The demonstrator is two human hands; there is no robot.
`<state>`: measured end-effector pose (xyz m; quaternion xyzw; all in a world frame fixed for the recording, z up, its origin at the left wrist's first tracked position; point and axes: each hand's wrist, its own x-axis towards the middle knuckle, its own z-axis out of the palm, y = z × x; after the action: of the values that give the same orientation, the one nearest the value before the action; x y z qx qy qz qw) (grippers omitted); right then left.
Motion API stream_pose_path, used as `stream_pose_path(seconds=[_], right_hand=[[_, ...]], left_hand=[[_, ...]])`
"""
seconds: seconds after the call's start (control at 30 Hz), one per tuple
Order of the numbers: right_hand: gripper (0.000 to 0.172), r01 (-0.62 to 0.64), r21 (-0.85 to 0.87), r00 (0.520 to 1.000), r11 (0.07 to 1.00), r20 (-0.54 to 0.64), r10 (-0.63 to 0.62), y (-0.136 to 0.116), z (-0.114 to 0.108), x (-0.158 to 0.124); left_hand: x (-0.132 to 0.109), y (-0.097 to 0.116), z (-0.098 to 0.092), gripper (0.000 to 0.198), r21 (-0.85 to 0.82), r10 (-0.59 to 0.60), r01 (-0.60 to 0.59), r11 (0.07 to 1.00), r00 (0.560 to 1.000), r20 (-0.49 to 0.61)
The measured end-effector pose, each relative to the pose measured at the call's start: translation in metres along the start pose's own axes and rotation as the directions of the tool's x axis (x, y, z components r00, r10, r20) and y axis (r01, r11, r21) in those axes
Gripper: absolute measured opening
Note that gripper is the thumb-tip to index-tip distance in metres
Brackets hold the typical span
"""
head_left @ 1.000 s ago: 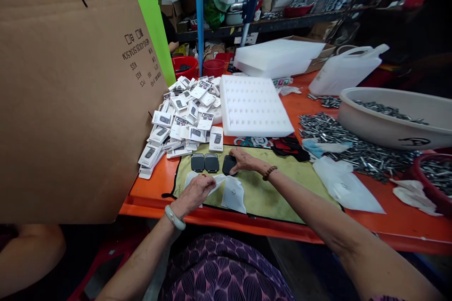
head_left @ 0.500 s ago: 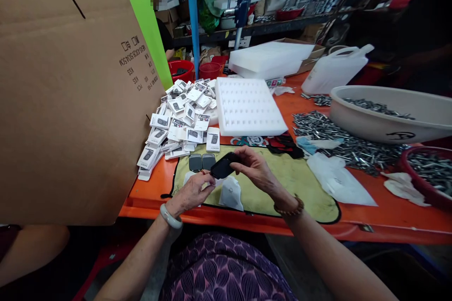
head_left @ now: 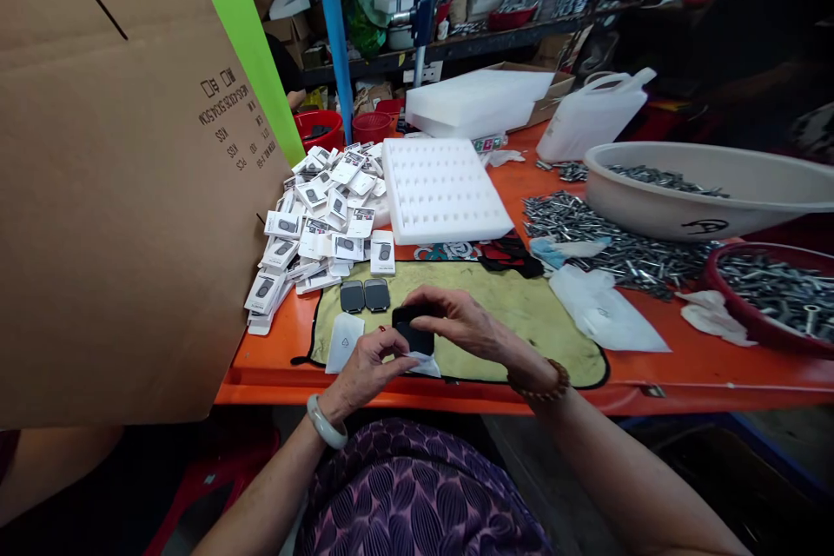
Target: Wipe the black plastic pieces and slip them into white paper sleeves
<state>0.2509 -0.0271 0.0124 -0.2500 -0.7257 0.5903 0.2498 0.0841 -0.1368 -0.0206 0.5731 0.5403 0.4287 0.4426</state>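
Note:
Between my hands is a flat black case-like piece [head_left: 415, 337] with rounded corners, over the front of a yellow-green cloth [head_left: 521, 326]. My right hand [head_left: 460, 323] is closed on its upper part from the right. Fingers of my left hand [head_left: 376, 358] pinch the edge of a small white pouch [head_left: 426, 364] at the lower end of the black piece; whether the piece is inside the pouch I cannot tell. Two dark square pieces [head_left: 365, 295] lie side by side on the cloth. Left of my hands lies another white pouch [head_left: 344, 340] with a printed mark.
Small white printed boxes [head_left: 326, 217] are heaped beside a tall cardboard carton [head_left: 130, 191] at left. A white foam tray [head_left: 446, 191] stands behind the cloth. On the right are loose metal parts [head_left: 612, 252], a large pale basin [head_left: 691, 208] and a red basin [head_left: 769, 300].
The black piece has come down toward me and turned more upright. My left hand has taken hold of the white pouch below it. The whole view has shifted slightly.

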Motion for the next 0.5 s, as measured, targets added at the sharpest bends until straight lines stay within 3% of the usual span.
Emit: stream_pose_path(seconds=[0.1, 0.2, 0.33, 0.5], right_hand=[[0.019, -0.042, 0.122, 0.986, 0.992, -0.157, 0.061, 0.004, 0.002, -0.006], [0.02, -0.08, 0.124, 0.983, 0.989, -0.152, 0.099, 0.007, 0.003, -0.013], [0.018, -0.092, -0.055, 0.995, 0.994, 0.032, 0.094, 0.005, -0.004, -0.023], [0.018, -0.039, -0.203, 0.949, 0.978, 0.298, 0.099, 0.003, -0.016, -0.028]], left_hand=[[-0.001, -0.001, 0.008, 0.029, -0.144, -0.047, 0.031, 0.989, 0.993, -0.107], [0.0, -0.003, 0.012, 0.031, -0.199, -0.068, 0.042, 0.979, 0.989, -0.128], [-0.002, -0.003, 0.012, 0.029, -0.193, -0.055, 0.052, 0.98, 0.998, -0.006], [-0.009, 0.0, 0.015, 0.027, -0.054, -0.065, 0.071, 0.996, 0.993, 0.099]])
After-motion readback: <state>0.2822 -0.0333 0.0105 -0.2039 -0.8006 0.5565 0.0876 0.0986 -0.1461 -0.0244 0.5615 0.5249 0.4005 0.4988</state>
